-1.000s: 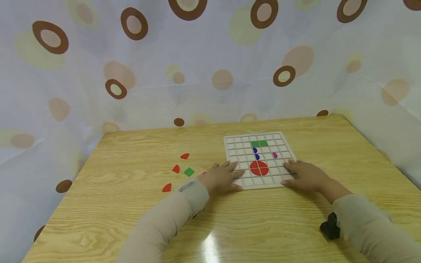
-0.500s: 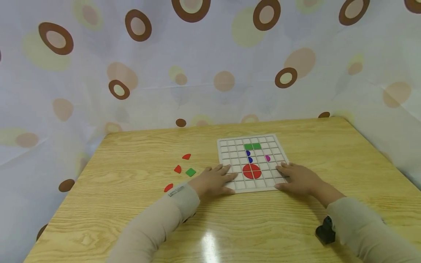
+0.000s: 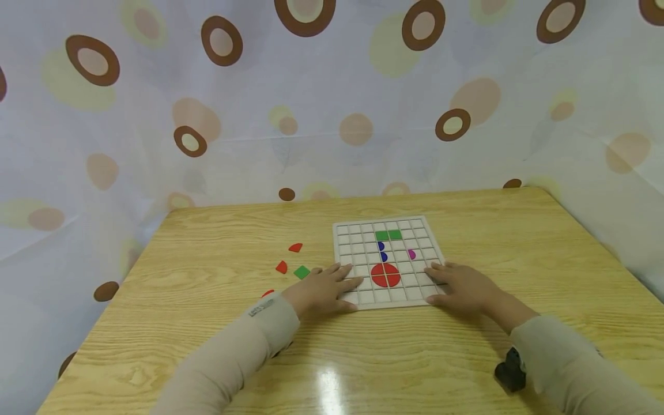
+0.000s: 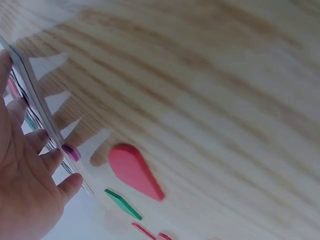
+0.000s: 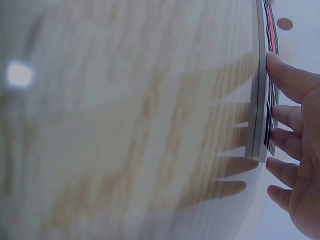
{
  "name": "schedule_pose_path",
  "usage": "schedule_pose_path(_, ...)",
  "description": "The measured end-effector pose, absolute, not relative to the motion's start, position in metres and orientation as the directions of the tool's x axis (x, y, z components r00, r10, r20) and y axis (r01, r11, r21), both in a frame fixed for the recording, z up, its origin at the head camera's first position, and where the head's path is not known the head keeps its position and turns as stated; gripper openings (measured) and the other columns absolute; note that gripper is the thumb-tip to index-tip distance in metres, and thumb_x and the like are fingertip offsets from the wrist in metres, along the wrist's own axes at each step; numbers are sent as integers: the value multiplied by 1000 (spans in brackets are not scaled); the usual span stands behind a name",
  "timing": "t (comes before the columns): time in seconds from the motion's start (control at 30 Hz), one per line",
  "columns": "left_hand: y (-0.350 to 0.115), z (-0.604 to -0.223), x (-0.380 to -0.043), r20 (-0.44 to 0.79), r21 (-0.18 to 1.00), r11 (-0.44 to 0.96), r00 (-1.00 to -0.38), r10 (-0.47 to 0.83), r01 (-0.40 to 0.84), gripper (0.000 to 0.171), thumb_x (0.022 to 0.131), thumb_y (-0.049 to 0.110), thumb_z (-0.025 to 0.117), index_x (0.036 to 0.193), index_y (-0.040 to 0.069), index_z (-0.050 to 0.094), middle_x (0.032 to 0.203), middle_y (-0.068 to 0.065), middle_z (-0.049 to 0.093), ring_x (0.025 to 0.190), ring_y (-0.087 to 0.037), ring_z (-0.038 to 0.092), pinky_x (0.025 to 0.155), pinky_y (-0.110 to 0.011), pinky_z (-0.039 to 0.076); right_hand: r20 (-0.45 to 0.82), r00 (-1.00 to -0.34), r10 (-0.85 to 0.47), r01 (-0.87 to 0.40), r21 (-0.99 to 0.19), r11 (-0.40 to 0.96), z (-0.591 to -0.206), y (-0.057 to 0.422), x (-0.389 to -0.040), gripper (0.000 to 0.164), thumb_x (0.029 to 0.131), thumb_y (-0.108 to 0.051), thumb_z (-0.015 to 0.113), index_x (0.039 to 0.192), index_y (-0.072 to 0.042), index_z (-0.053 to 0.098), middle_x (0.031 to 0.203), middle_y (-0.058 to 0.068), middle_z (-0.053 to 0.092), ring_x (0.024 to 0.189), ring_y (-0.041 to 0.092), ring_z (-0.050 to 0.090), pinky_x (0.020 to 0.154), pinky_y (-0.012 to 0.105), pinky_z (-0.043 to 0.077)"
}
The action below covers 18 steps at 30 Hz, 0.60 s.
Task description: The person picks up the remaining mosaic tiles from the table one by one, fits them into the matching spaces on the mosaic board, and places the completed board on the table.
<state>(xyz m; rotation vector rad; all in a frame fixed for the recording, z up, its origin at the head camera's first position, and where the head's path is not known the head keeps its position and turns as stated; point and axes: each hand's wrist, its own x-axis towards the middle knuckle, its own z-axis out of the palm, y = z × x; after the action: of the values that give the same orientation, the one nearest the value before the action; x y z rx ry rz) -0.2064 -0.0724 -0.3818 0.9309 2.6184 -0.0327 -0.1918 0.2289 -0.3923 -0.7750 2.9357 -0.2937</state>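
"Since both hands lie on it, where is the white square board with the printed-looking grid (image 3: 396, 295)?"

"On the yellow wood-grained table (image 3: 129, 346), between them. The left hand (image 3: 323, 291), fingers spread, rests on the board's near left corner; the right hand (image 3: 460, 289), also spread, touches its near right corner. Neither pinches anything."

"Why the corners?"

"Probably to steady or guide the board evenly while leaving its middle uncovered."

"What sits on that middle?"

"Four flat red quarter-circles (image 3: 381, 279) form a disc around a grid crossing, presumably turned so their curves join. Farther up the board are two dark-blue half-discs (image 3: 384, 257), then two green square tiles (image 3: 382, 236) side by side. One magenta half-disc (image 3: 412, 254) lies apart, to the right of the blue ones."

"And off the board?"

"Left of it, loose red quarter-circles (image 3: 295, 248) and one loose green square (image 3: 302, 272) lie scattered, seemingly within the left hand's reach. The left wrist view also shows a small magenta piece (image 4: 71, 152) just beside the board's edge, near the left fingertips."
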Motion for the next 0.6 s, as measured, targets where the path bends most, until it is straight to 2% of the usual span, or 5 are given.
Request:
schedule_pose_path(0.3,-78,-380,-204,-337,97,772,-709,619,628,63,83,58,34,137,33,16,144,1,7,129,-20,5,100,-43,10,-81,-865,-496,-468,-230,853,-389,228,-190,71,77,-55,50,128,-6,42,129,16,39,116,42,29,89,54,26)
schedule_pose_path(0.6,-80,-380,-204,-331,102,764,-702,630,637,63,83,58,34,137,32,16,144,1,7,129,-20,6,100,-42,10,-55,-831,-553,-532,-208,821,-385,231,-186,62,81,-44,54,126,-3,43,127,18,40,116,41,31,90,52,26)
